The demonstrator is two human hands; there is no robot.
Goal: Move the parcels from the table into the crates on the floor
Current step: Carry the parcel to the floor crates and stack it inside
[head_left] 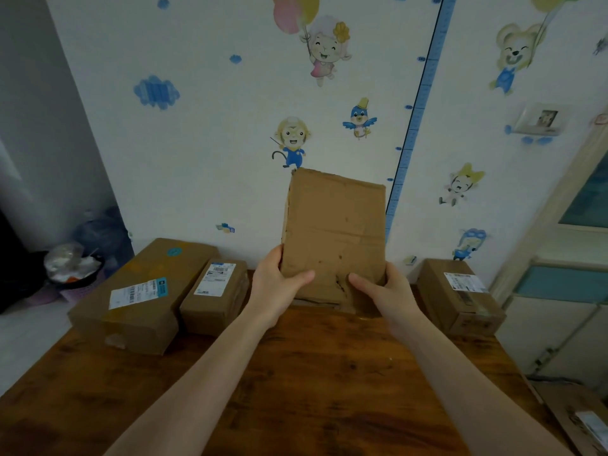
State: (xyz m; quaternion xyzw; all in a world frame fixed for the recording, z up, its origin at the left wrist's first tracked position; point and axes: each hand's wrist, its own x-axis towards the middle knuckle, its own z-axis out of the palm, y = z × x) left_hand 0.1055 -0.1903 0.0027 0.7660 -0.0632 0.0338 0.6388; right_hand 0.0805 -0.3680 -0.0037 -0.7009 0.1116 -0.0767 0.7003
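A flat brown cardboard parcel (335,228) stands tilted up on its near edge at the middle back of the wooden table (296,383). My left hand (276,284) grips its lower left side, thumb on the front face. On the lower right side my right hand (385,291) holds it the same way. Three more parcels lie on the table: a large one (144,291) at the left, a small labelled one (215,296) beside it, and another labelled one (460,297) at the right. No crate is clearly in view.
A wall with cartoon stickers rises right behind the table. A dark bin with rubbish (72,271) stands on the floor at the left. A pale cabinet (559,311) flanks the table's right side. A cardboard piece (579,419) lies low at the right edge.
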